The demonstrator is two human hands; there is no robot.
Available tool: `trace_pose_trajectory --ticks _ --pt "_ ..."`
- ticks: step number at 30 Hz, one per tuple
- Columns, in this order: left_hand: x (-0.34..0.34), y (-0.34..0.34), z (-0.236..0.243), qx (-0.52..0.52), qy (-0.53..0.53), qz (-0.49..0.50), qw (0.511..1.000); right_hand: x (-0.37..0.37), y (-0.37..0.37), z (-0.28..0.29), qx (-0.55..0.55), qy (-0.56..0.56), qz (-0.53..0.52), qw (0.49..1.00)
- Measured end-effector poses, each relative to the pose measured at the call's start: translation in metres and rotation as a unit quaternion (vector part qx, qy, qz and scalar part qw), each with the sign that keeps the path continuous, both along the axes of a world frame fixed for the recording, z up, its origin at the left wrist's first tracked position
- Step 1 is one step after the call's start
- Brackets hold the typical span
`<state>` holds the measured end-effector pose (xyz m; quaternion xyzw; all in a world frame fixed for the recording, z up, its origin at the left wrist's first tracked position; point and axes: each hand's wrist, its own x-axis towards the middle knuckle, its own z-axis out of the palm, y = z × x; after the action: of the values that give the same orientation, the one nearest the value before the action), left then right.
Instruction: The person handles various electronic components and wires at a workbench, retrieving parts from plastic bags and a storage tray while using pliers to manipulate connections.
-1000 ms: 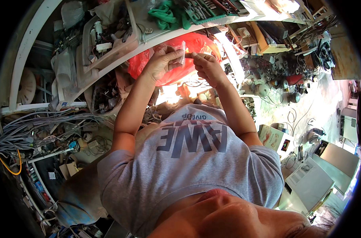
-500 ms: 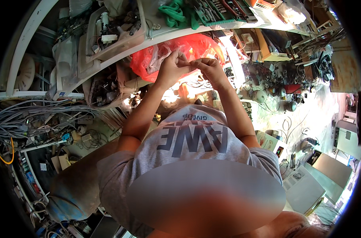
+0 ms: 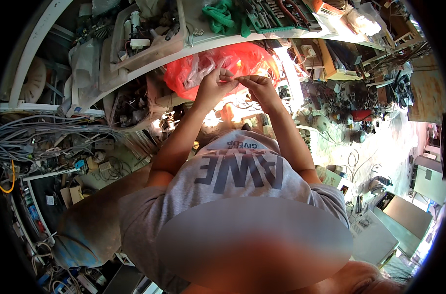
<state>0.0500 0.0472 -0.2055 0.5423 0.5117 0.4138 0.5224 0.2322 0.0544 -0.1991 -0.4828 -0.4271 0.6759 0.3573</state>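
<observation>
Both of my hands meet in front of my chest, fingertips almost touching. My left hand is closed in a pinch, its thumb pointing toward the other hand. My right hand pinches too, its thumb and forefinger pressed together. Whatever lies between the fingertips is too small to make out. Just beyond and beneath the hands is a red plastic bag, crumpled and brightly lit, with a clear, pinkish plastic piece in or on it.
A white-edged bench curves along the far side. On it are a clear plastic bin of parts, a green cloth strap and a green tool tray. Grey cables pile up at left; metal cases stand at right.
My hands stay together at nearly the same spot, with the left fingers shifting slightly. The whole view has moved a little; nothing was visibly picked up or let go.
</observation>
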Motion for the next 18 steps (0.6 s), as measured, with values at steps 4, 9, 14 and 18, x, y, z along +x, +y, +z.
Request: trace_pose_trajectory --ticks 4,9,14,18 --pt "0.001 -0.006 0.006 0.087 0.095 0.055 0.99 -0.002 0.004 -0.005 0.062 -0.057 -0.017 0.996" --pt "-0.001 -0.008 0.018 0.12 0.144 0.068 0.98 -0.003 0.008 -0.016 0.14 -0.095 -0.047 0.984" --pt "-0.002 -0.009 0.005 0.039 0.097 -0.007 0.995 -0.006 0.006 -0.004 0.042 -0.019 -0.02 0.999" --pt "-0.006 -0.011 0.005 0.014 0.046 -0.022 0.999 -0.002 0.004 -0.006 -0.034 0.055 0.0 0.998"
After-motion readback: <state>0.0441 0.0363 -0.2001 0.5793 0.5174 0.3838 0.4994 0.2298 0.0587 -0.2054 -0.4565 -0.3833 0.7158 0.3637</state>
